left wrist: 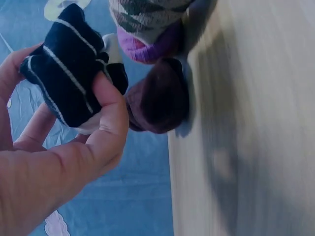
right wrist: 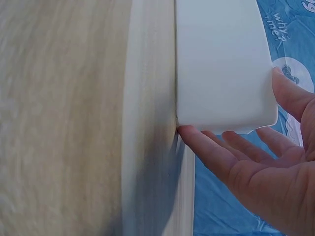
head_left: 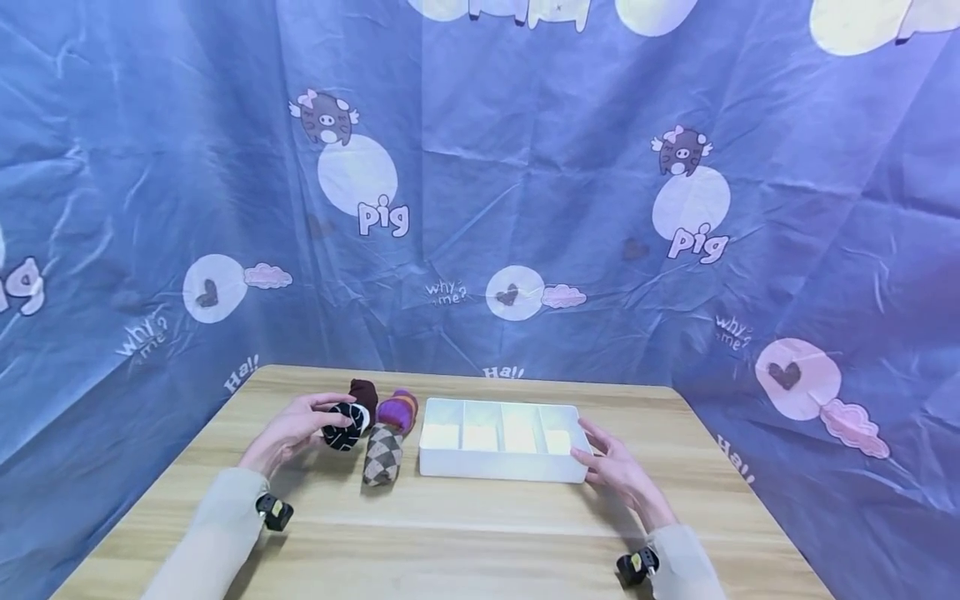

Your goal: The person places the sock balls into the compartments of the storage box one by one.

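My left hand [head_left: 296, 425] pinches a bundled black sock [left wrist: 66, 69] with thin white lines between thumb and fingers. Behind it lies a dark brown sock [left wrist: 162, 98], with a purple and orange sock [head_left: 397, 410] to the right. A grey-and-cream argyle sock [head_left: 382, 456] lies in front of the purple one. To the right stands a white box [head_left: 495, 467] with several compartments in a row. My right hand [head_left: 615, 467] touches the box's right end, fingers spread and fairly straight, one fingertip at its lower corner by the table.
The wooden table [head_left: 450, 542] carries everything. A blue printed cloth [head_left: 465, 217] hangs around its back and sides. A small black camera [head_left: 274, 512] is strapped on the left wrist and another [head_left: 637, 567] on the right.
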{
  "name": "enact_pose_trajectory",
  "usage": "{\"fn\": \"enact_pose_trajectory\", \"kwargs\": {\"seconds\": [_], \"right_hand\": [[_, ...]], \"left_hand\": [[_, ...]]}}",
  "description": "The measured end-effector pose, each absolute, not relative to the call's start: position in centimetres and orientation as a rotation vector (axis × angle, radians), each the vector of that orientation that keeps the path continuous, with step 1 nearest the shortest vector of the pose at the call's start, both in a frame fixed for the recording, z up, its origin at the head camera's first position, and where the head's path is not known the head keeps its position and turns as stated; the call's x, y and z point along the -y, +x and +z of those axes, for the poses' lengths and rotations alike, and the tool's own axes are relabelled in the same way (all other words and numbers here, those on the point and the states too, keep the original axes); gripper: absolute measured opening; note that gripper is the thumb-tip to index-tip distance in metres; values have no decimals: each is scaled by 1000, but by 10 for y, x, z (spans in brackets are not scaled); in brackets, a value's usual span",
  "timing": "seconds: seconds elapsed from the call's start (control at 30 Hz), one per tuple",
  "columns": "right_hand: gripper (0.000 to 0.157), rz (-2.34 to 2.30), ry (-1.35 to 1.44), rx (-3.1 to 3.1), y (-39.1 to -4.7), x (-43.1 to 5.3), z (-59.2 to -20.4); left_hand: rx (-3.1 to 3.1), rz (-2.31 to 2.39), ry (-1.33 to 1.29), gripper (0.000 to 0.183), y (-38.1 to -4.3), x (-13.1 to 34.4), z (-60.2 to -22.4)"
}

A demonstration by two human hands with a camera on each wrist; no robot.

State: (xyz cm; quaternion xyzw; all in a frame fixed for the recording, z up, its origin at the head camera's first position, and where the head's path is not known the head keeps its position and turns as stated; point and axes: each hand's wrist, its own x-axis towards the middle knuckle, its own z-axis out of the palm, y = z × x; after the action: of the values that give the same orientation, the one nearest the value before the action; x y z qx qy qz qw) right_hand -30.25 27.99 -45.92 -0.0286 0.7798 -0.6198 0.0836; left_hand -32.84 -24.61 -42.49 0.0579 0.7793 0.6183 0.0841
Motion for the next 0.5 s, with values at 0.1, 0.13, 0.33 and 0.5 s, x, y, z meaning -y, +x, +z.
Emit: {"fn": "enact_pose_trajectory", "kwargs": {"seconds": [0.1,0.13,0.33,0.5], "right_hand": [[74,-1873,-80,-2300,-300,-280,-462],[74,-1881,-78,-2289,-300,-280,-463],[74,-1886,-93,-2302,-303,-280,-462],[75,-1874,-91,-2303,-303,-281,-460]], "left_hand": [[-2247,1914,137,68,-329,240,-427],[-2233,1937,127,69,-329,238,-427],[-2253,2029,98,69,-336,222,-425],[-2212,2142,136,64,-343,203,-424]]}}
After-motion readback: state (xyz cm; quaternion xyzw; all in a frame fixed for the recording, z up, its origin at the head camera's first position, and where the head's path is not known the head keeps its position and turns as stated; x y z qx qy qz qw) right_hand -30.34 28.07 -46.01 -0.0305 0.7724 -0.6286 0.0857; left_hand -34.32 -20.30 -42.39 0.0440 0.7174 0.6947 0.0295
